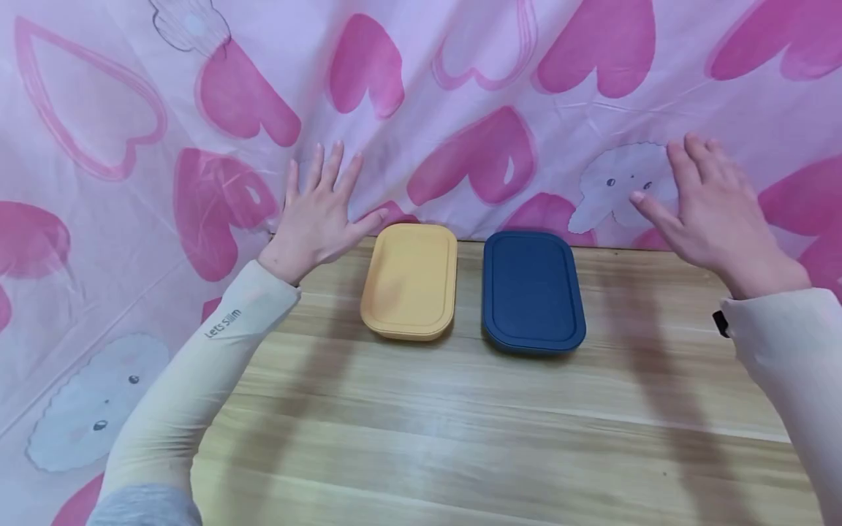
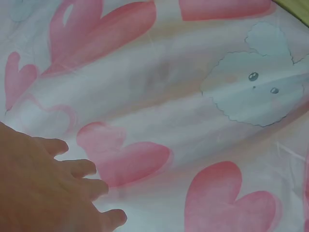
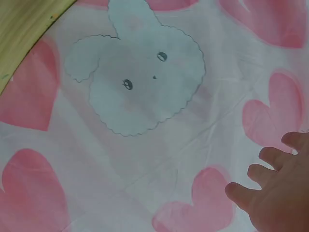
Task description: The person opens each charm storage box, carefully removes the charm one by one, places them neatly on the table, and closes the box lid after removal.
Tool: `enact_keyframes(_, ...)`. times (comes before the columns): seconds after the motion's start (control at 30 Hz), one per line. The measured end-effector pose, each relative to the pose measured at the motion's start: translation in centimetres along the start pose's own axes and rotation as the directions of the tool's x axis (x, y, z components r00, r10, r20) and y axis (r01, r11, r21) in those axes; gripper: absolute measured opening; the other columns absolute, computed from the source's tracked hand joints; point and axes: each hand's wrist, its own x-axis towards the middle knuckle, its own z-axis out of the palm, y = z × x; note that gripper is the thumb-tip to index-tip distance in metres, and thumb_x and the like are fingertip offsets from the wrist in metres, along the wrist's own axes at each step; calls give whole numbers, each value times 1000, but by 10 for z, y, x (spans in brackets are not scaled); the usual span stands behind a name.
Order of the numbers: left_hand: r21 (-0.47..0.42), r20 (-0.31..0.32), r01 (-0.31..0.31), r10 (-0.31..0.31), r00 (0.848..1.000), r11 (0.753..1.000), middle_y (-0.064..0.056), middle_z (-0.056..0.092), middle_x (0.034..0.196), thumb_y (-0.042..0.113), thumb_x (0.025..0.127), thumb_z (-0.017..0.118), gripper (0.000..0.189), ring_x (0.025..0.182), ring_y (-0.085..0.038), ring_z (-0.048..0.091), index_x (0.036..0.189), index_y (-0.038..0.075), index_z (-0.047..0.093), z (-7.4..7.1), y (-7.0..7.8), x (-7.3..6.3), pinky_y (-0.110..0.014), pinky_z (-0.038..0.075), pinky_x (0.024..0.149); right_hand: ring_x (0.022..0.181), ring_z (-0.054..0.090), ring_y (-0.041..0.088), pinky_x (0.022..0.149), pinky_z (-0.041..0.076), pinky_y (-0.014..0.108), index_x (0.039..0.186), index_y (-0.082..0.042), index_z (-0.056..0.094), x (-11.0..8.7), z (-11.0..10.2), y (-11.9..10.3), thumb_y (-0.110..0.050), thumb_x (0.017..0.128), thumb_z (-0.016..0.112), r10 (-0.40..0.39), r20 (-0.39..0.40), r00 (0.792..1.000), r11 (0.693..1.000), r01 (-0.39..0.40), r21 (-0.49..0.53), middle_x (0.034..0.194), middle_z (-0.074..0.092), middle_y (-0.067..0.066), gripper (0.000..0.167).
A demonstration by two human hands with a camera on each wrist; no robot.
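Note:
Two lidded containers lie side by side on the wooden table, a yellow one [image 1: 411, 281] on the left and a dark blue one [image 1: 531, 292] on the right. Each is a rounded rectangle with its lid on. My left hand [image 1: 319, 212], fingers spread, is raised just left of the yellow container and holds nothing. Well to the right of the blue container, my right hand [image 1: 713, 204] is raised too, its fingers extended and nothing in it. In the wrist views the left hand [image 2: 58, 188] and right hand [image 3: 280, 188] appear against patterned cloth.
A pink cloth [image 1: 395, 168] printed with hearts and fluffy white animal faces hangs behind the table and down its left side. The wood-grain tabletop [image 1: 427, 431] stretches in front of both containers, with shadows of the arms across it.

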Motion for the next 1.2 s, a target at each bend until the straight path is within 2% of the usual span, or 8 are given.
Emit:
enact_keyframes(0.3, -57, -27, -15, 13, 1000, 998, -4, -8, 163, 72, 90, 34, 87, 151, -28, -9, 157, 23, 4, -3, 7, -6, -60, -6, 118, 148, -6, 43, 116, 0, 65, 154, -3, 5, -16, -6, -4, -50, 98, 42, 2, -47, 999, 1000, -2, -5, 161, -3, 21, 82)
enact_keyframes(0.47, -125, -97, -19, 6, 995, 992, -6, -2, 164, 69, 90, 40, 88, 151, -30, -5, 157, 22, 8, 1, 13, -10, -58, -5, 119, 147, -2, 46, 114, 3, 68, 153, -1, 13, -24, -5, -8, -40, 95, 53, 2, -105, 994, 999, 2, 35, 160, 5, 26, 81)
enact_keyframes(0.67, -302, -126, 3, -43, 991, 953, -6, 7, 164, 62, 92, 45, 84, 151, -30, 1, 156, 19, 14, 6, 21, -13, -56, 0, 119, 146, 11, 45, 117, 13, 63, 149, 5, 25, -39, 3, -14, -27, 93, 57, 32, -192, 981, 991, -6, 134, 154, 21, 28, 72)
enact_keyframes(0.8, -453, -154, 13, -93, 984, 892, -11, 23, 159, 49, 93, 53, 74, 149, -31, 16, 151, 9, 29, 10, 25, -17, -55, 11, 118, 140, 21, 47, 114, 20, 62, 145, 4, 35, -50, 13, -16, -23, 91, 60, 87, -266, 960, 970, -21, 243, 149, 29, 27, 66)
enact_keyframes(0.93, -593, -214, -44, -104, 971, 804, -16, 38, 149, 28, 93, 59, 57, 141, -30, 33, 141, 0, 43, 20, 31, -24, -50, 24, 116, 129, 31, 51, 103, 25, 64, 141, 4, 41, -61, 23, -16, -21, 92, 60, 153, -292, 944, 944, -52, 325, 141, 37, 32, 58)
enact_keyframes(1.03, -660, -236, -97, -83, 968, 745, -18, 47, 140, 18, 92, 60, 46, 134, -29, 41, 134, 0, 50, 34, 43, -32, -46, 35, 111, 121, 40, 46, 97, 39, 36, 140, 4, 44, -69, 33, -14, -20, 94, 57, 191, -254, 948, 917, -80, 390, 136, 44, 32, 54)
enact_keyframes(1.1, -703, -229, -113, -74, 971, 702, -18, 51, 135, 14, 92, 61, 42, 128, -27, 46, 131, 1, 53, 43, 54, -38, -45, 41, 105, 117, 48, 27, 86, 38, 13, 139, 3, 46, -76, 42, -14, -22, 95, 57, 224, -221, 949, 895, -111, 432, 135, 48, 28, 51)
enact_keyframes(1.2, -800, -161, -83, -80, 984, 594, -16, 55, 132, 12, 93, 59, 39, 121, -25, 54, 130, 2, 55, 55, 74, -50, -41, 48, 99, 106, 48, 0, 73, 33, -2, 135, 0, 51, -86, 62, -18, -25, 96, 56, 284, -183, 941, 851, -159, 500, 129, 53, 21, 47)
